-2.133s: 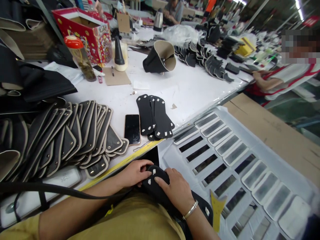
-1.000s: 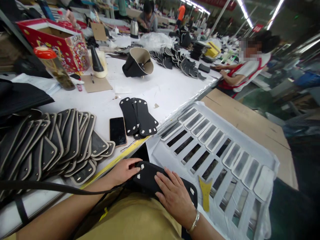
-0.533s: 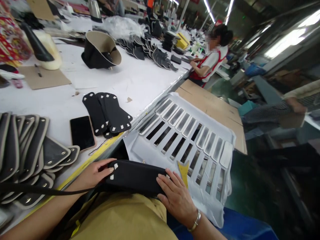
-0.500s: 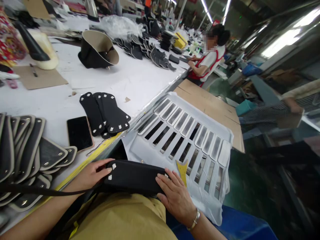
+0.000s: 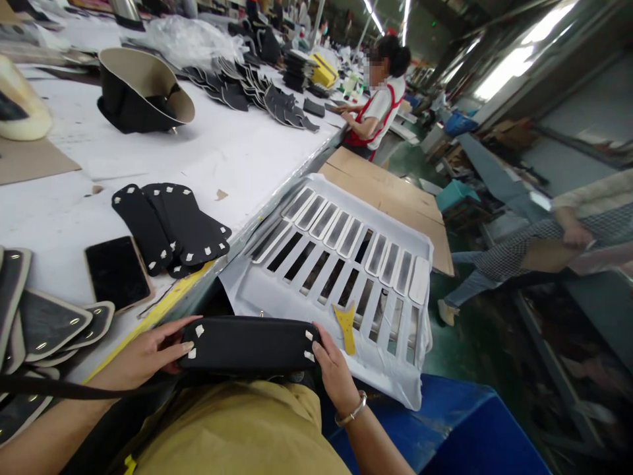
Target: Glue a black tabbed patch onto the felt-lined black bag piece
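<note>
Both hands grip one black panel [image 5: 250, 343] across the lap, just below the table [image 5: 237, 152] edge. Left hand [image 5: 143, 349] pinches the panel's left end, fingers curled over the white tabs there; right hand [image 5: 336, 369] closes on the right end, thumb under, fingers on top. Neither hand holds anything else.

Going from largest down: the table runs along the left, with a white slotted sheet [image 5: 277, 297] hanging off its edge over a blue bin [image 5: 445, 422]. A brown board [image 5: 386, 191] lies beyond the sheet. On the table sit a stack of trimmed pieces [image 5: 44, 323] at the near left, a fan of black panels [image 5: 168, 224] like the one held, a phone [image 5: 116, 270] beside them, and a curled black shell [image 5: 138, 92] farther back. A small yellow tool [image 5: 346, 323] rests on the sheet, just right of the held panel. Another person [image 5: 376, 112] works at the table's far end.

As I judge it, the panel is being pressed or flexed straight between the hands. A next move would call for an even grip at both ends, keeping the tabs from peeling.
</note>
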The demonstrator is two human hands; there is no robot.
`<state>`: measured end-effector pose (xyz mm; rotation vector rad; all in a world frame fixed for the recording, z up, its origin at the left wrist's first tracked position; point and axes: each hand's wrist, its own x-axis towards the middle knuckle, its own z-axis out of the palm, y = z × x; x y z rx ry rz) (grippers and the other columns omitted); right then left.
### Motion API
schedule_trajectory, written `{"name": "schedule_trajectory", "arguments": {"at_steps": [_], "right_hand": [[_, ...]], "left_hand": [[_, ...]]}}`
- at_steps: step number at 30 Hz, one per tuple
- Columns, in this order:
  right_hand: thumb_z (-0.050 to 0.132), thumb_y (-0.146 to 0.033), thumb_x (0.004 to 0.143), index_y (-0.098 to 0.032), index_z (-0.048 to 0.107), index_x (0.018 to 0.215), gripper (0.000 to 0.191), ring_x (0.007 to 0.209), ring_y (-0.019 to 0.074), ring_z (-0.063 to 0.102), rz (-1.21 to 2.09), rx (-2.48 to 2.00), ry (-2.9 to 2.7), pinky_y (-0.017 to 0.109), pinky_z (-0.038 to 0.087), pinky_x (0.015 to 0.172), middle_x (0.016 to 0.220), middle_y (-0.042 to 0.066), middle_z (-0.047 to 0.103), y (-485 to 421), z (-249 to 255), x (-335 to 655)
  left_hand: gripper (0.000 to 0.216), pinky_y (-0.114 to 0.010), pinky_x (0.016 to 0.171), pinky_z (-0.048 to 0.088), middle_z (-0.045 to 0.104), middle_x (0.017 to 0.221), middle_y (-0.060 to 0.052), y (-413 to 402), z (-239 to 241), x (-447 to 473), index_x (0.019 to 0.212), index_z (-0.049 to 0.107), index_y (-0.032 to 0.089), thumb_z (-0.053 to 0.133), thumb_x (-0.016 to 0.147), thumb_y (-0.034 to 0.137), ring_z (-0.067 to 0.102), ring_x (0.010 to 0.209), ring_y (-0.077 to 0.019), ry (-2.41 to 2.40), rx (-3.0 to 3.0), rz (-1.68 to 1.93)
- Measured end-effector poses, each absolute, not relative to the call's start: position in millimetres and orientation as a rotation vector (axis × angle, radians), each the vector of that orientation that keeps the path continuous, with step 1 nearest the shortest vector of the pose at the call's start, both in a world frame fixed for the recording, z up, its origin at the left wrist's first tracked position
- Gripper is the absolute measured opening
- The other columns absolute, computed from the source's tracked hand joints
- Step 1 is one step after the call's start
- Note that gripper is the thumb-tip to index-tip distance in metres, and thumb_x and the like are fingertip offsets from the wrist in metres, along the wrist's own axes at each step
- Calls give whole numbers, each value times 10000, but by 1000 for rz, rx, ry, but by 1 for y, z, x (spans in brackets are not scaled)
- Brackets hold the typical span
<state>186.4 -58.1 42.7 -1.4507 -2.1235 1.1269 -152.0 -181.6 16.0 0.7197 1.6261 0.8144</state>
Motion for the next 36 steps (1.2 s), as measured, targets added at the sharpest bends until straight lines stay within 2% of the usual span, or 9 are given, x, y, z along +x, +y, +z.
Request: {"name": "schedule_trajectory", "arguments": {"at_steps": [4,8,12,16,19,21,23,28,36], "right_hand": [[335,-261,913,-164,521,1199,355,1162,194,514,1034,-1509,-2044,360,390,1023,1233,104,567,-58,41,174],[282,-271,914,-165,522,1114,330,1099,196,538,986,-1515,-1992,367,407,999,1147,114,588,-57,36,162],[275,-313,918,-168,532,1071,332,1095,252,531,1007,-1465,-1987,476,386,995,1126,143,584,-54,37,161],[356,-411,909,-187,565,1094,358,1085,271,557,1067,-1418,-2108,481,438,947,1131,107,615,-45,41,175],[399,-463,891,-168,526,1192,440,1109,263,548,1007,-1351,-2282,447,450,944,1194,118,585,-38,50,184],[508,-476,834,-151,471,1272,547,1207,266,462,884,-1276,-2443,444,372,1020,1296,131,507,-34,59,183],[625,-475,756,-143,440,1317,678,1266,279,381,726,-1207,-2677,448,290,1067,1357,134,443,-32,70,175],[676,-518,710,-187,445,1336,745,1233,320,400,559,-1201,-3098,507,259,1038,1330,137,470,-29,92,143],[636,-546,751,-192,422,1342,722,1220,314,408,571,-1140,-3127,521,222,1039,1301,134,501,-38,90,113]], "left_hand": [[659,-234,498,517,646,1060,-56,-184,18,-134,1257,514,207,621,695,533,624,749,-200,1737,685,963],[621,-247,569,549,608,1137,-75,-184,22,-118,1223,536,187,604,711,532,608,912,-241,1773,643,1104],[587,-288,521,562,548,1193,-105,-185,24,-115,1247,508,182,591,749,481,599,870,-230,1706,616,1130],[584,-323,617,569,575,1170,-92,-193,23,-130,1300,450,205,546,798,488,613,847,-207,1542,675,1111],[555,-376,816,527,570,1203,-95,-197,27,-144,1261,498,191,537,801,500,588,997,-242,1614,939,1011],[599,-407,981,417,526,1267,-110,-194,32,-149,1254,512,170,584,762,504,502,1146,-270,1782,1192,913],[705,-424,1064,307,461,1337,-124,-185,39,-148,1295,478,161,630,710,524,415,1233,-288,1909,1404,789],[858,-441,1066,278,399,1397,-140,-160,53,-128,1328,454,166,704,599,544,378,1260,-326,1927,1671,472],[840,-470,1062,253,350,1435,-147,-154,53,-119,1355,416,205,681,634,545,337,1298,-331,1967,1645,301]]}}
